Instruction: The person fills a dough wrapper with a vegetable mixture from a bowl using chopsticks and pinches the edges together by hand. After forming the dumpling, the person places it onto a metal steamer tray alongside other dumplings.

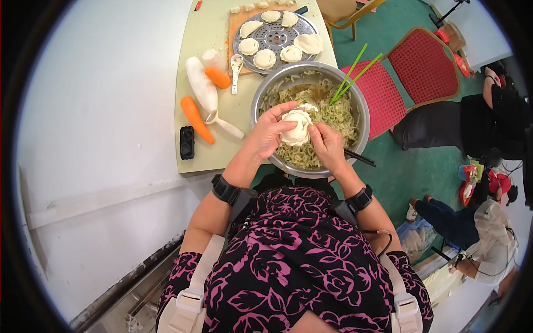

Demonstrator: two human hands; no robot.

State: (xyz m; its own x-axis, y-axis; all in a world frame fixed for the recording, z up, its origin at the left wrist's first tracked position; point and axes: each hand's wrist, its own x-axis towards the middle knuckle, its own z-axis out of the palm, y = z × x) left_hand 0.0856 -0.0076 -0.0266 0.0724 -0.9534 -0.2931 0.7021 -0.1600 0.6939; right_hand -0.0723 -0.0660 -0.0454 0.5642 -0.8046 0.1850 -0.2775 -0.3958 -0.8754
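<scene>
Above a large metal bowl (363, 105), a round white dumpling (297, 129) with a crimped edge is held between my two hands. My left hand (272, 129) supports it from the left, thumb lying on its front. On its right rim, the thumb and fingers of my right hand (326, 145) pinch the dough. Shredded green-white filling (338, 125) fills the bowl below. Green chopsticks (355, 75) stick out at the far right of the bowl, and dark chopsticks (360, 157) poke out over its near right rim.
Beyond the bowl, a perforated steamer tray (276, 38) carries several dumplings on a wooden board (236, 25). Left on the table lie a white radish (201, 83), carrots (196, 119), a peeler (225, 125), a spoon (236, 72) and a black case (187, 142). Red chairs (425, 64) and other people are at right.
</scene>
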